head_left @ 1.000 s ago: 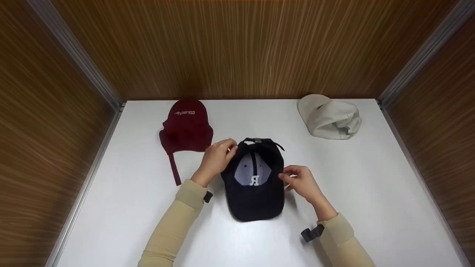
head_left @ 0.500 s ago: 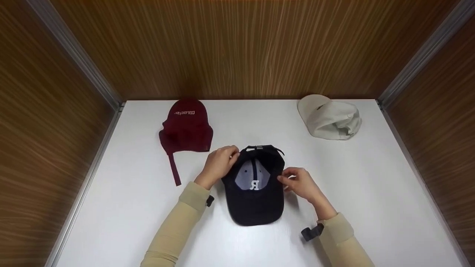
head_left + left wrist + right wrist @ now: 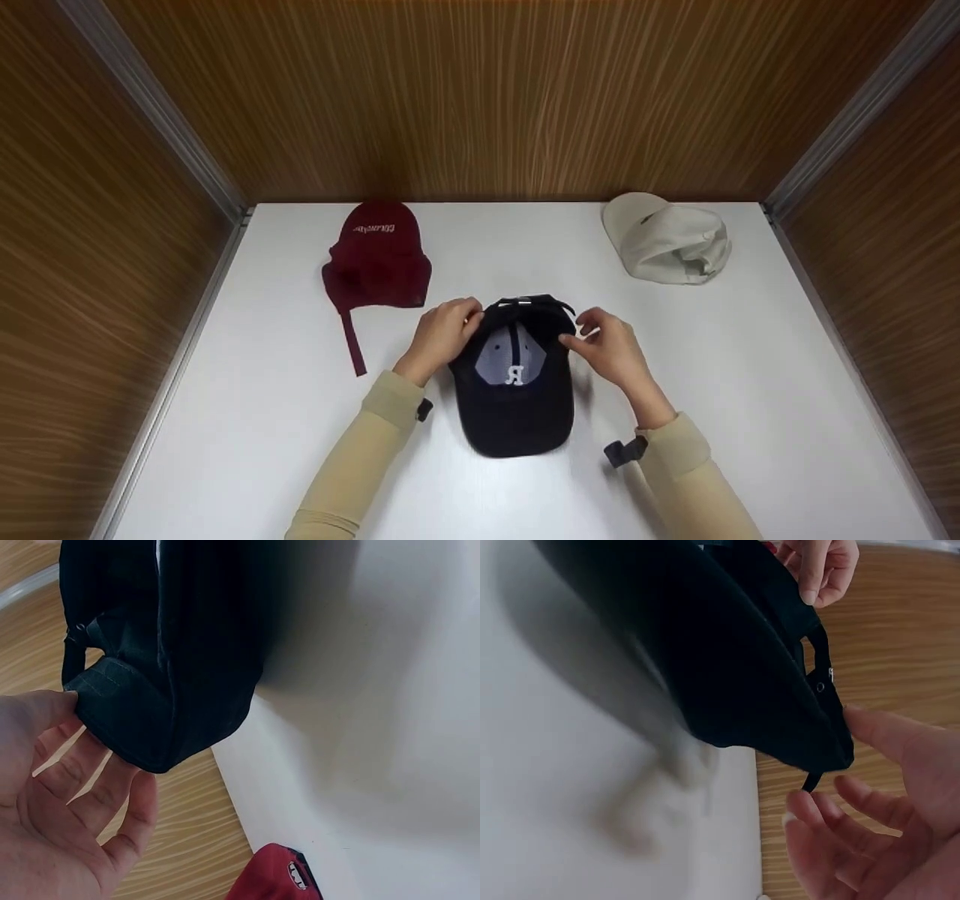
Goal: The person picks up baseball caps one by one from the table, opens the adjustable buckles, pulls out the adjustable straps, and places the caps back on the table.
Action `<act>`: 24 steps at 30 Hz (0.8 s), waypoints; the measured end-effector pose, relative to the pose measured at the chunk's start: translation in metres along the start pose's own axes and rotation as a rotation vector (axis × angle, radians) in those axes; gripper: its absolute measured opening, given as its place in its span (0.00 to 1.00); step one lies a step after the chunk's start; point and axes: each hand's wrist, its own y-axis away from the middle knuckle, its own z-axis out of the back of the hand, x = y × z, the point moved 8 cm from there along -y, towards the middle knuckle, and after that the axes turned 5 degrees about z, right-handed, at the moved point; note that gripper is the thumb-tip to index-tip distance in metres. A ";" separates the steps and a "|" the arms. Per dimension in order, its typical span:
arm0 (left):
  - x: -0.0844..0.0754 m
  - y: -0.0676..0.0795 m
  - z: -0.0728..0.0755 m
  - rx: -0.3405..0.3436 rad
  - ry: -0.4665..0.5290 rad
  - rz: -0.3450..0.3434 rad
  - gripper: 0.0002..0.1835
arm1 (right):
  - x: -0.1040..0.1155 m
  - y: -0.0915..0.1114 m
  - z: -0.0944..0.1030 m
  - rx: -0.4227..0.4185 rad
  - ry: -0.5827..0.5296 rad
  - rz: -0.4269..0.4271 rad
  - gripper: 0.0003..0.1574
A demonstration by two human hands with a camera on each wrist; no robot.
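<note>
A black baseball cap (image 3: 517, 420) faces me with its inside showing, a white mirrored R on the pale lining, brim toward me and back strap at the top. My left hand (image 3: 442, 334) pinches the cap's rim at the back left, thumb inside and fingers outside, as the left wrist view shows. Beside the cap's right edge is my right hand (image 3: 611, 349). In the right wrist view its thumb is at the rim near the strap (image 3: 821, 652), while the spread fingers lie below, apart from the fabric. Whether the thumb touches is hard to tell.
A dark red cap (image 3: 379, 262) with a trailing strap lies at the back left of the white table (image 3: 225, 435). At the back right lies a cream cap (image 3: 667, 236). Wood-grain panels (image 3: 480, 97) enclose the back and sides.
The cap and my left hand have come slightly toward me. My right hand has loosened from the cap's side and moved up along its edge toward the strap.
</note>
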 end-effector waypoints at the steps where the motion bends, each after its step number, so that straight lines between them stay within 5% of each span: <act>1: 0.000 0.000 0.000 -0.002 0.000 0.001 0.06 | 0.004 -0.002 0.001 -0.011 0.029 0.015 0.21; 9: 0.000 0.004 -0.002 -0.009 0.011 -0.006 0.06 | 0.022 -0.016 -0.002 -0.046 0.201 0.111 0.20; 24: -0.003 0.006 -0.002 -0.035 0.005 -0.020 0.05 | 0.031 -0.036 -0.008 -0.066 0.249 0.163 0.12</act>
